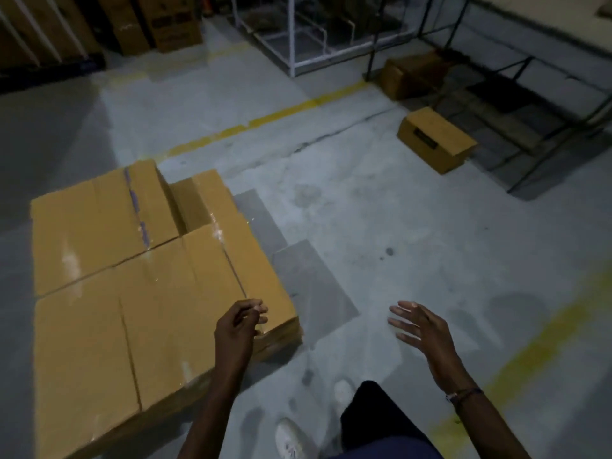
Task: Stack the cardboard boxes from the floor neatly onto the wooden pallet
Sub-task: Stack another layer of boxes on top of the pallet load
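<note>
A: What is the floor (381, 207) looking like from up here?

B: It is showing as grey concrete, stained and scuffed, with a dark crack running across it toward the right. A worn yellow line (265, 119) is crossing the middle distance, and a second yellow line (530, 356) is slanting past on the right.

A: And the boxes?

B: A group of stacked boxes (132, 293) is sitting at the left, packed edge to edge, their taped tops facing up. One of them is lying lower than the rest, at the far side. I cannot tell what is carrying them; their base is hidden. One small cardboard box (437, 140) is lying on the floor well apart, at the right, just beside a dark metal rack (536, 104). Another brown box (410, 74) is sitting farther back under that rack.

A: What are the hands doing?

B: The left hand (240, 329) is hovering over the near corner of the stack, its fingers (256, 309) loosely curled and holding nothing. The right hand (420, 329) is hanging over bare floor, fingers (405, 308) spread and straight, a band showing at the wrist.

A: Anything else in the room?

B: A white wire frame (293, 38) is standing at the back, tall cartons (165, 21) are leaning at the far left, and a pale shoe (291, 438) is showing below.
</note>
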Tool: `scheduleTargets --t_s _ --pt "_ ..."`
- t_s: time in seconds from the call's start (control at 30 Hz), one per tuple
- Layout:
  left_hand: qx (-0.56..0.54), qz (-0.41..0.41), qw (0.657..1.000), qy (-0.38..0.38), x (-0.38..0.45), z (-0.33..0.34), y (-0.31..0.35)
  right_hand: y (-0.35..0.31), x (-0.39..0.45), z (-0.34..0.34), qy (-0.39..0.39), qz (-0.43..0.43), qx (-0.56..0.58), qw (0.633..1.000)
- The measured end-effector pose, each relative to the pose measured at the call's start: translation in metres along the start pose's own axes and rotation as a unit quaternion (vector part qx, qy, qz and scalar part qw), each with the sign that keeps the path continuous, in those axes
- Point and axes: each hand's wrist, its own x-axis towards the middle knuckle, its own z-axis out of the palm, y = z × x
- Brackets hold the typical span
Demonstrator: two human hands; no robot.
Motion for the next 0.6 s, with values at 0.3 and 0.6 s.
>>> scheduleTargets --t_s 0.3,0.6 --pt "-0.001 0.011 0.994 -0.109 0.112 0.197 0.071 -0.097 0.12 -0.103 0.105 -0.065 0.082 0.989" --pt "-0.053 0.013 0.989 -0.137 0.197 0.402 0.161 -0.205 0.255 -0.201 0.114 -0.089 0.072 0.987"
